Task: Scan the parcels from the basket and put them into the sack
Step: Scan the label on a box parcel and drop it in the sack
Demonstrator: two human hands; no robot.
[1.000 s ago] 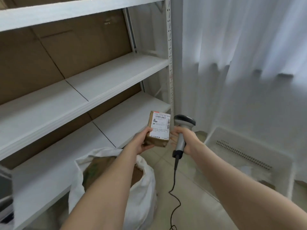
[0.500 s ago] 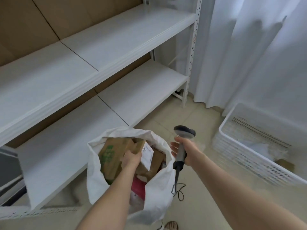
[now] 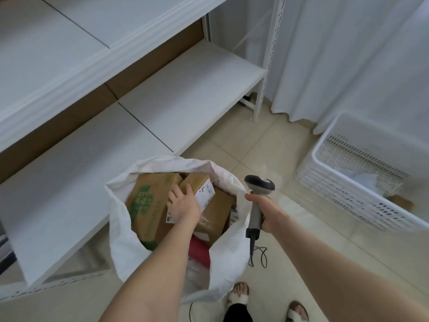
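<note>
Lowered from where it was held up before the scanner a second ago, the small labelled parcel [image 3: 204, 191] now sits inside the mouth of the white sack [image 3: 229, 263], and the view has tipped down with it. Nearest, the person's sandalled feet [image 3: 240, 295] stand just behind the sack on the tiled floor [image 3: 232, 145].

The step in hand looks like the drop-off: the scan seems done and the parcel only needs letting go. To do it well, I judge the parcel should be settled flat between the green-printed carton [image 3: 146, 201] and the plain brown box [image 3: 216, 214] before the fingers come away. Otherwise it could slide off the pile toward the soft rim. The sack looks well filled, so there is little depth to drop into.

The left hand [image 3: 183, 205] reaches down from above, forearm sloping into the opening. Its thumb lies on the parcel's top face and its fingers are tucked down the left side against the carton, so it is grasping the parcel.

Just right of the sack's rim, the right hand [image 3: 264, 212] is wrapped round the grip of the barcode scanner [image 3: 258, 185], head uppermost, its cable [image 3: 263, 256] trailing to the floor. Holding it out there leaves the opening free.

Farther right stands the white plastic basket [image 3: 318, 156] with a few items left inside, so more scanning seems due. Beyond are white shelves [image 3: 185, 89] and a curtain [image 3: 348, 54].
</note>
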